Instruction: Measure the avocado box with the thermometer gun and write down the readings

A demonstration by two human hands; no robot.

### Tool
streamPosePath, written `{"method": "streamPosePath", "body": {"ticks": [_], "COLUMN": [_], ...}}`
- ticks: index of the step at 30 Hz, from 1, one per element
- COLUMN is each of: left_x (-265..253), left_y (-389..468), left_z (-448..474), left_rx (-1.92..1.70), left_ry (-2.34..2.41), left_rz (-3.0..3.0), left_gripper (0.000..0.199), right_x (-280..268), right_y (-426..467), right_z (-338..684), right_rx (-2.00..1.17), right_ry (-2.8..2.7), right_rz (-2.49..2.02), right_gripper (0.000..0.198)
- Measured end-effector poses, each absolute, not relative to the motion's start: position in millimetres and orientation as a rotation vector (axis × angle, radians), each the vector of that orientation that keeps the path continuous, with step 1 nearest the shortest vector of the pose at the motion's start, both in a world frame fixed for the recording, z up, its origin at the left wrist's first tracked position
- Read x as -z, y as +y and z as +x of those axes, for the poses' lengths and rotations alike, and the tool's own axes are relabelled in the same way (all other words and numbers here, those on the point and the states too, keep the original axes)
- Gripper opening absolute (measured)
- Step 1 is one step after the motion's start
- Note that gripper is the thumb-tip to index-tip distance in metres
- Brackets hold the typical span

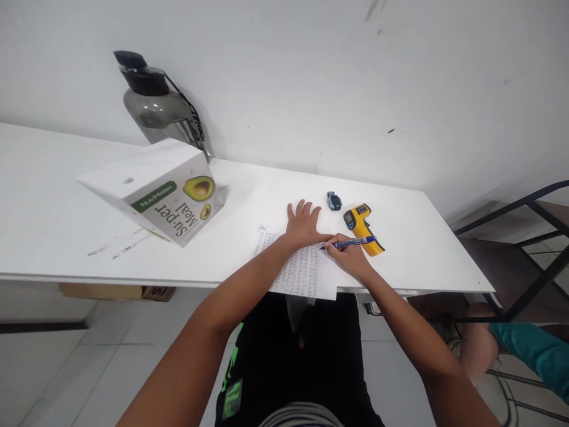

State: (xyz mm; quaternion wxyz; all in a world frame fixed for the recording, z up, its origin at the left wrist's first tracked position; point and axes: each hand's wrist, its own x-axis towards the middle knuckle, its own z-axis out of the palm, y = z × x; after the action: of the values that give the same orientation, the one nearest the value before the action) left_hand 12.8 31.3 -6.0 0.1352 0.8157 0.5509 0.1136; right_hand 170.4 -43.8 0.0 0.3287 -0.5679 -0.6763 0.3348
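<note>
bearing rows of marks, the sheet [326,284] lies beneath a blue pen [355,242] pinched in the curled right hand [349,256]; the left hand [303,228], spread open and gripping nothing, rests across the sheet, which overhangs the white table [413,243].

Light is running soft and fairly even, seemingly from overhead. Tabletop [413,243] is reading bright, almost washing out; wall [311,77] is greying toward the right. Bottle [155,110] is catching a small glare on its shoulder and throwing a faint shadow onto the wall. Black clothing [331,367] is swallowing detail. Print on the sheet [328,287] is smearing below legibility. Wide lens is stretching the edges, tilting the bottle outward; another person's limb [476,347] at lower right is blurring.
</note>
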Motion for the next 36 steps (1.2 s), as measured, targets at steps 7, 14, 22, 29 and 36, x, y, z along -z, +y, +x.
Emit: {"method": "streamPosePath", "body": {"ticks": [7, 14, 22, 29, 36], "left_x": [6.5, 8.1, 11.6, 9.1, 6.7], "left_y": [31.5, 32.3, 34.4, 33.6, 32.4], "left_z": [12.9, 13.6, 14.1, 14.2, 14.4], "left_rx": [-0.331, -0.327, -0.340, -0.322, -0.314], "left_ry": [1.595, 1.608, 1.600, 1.604, 1.603], "left_rz": [2.376, 2.369, 2.380, 2.371, 2.372], "left_gripper": [0.100, 0.100, 0.101, 0.101, 0.102], "right_x": [0.1, 1.8, 3.1, 2.2, 0.1], "right_y": [-44.8, -43.7, -43.0, -43.8, -44.9], "right_z": [170.3, 170.4, 171.4, 171.7, 170.2], "right_rx": [-0.831, -0.833, -0.848, -0.828, -0.804], "right_ry": [-1.740, -1.742, -1.759, -1.726, -1.731], "right_rz": [-1.486, -1.485, -1.470, -1.497, -1.516], "right_gripper": [0.018, 0.019, 0.020, 0.020, 0.018]}}
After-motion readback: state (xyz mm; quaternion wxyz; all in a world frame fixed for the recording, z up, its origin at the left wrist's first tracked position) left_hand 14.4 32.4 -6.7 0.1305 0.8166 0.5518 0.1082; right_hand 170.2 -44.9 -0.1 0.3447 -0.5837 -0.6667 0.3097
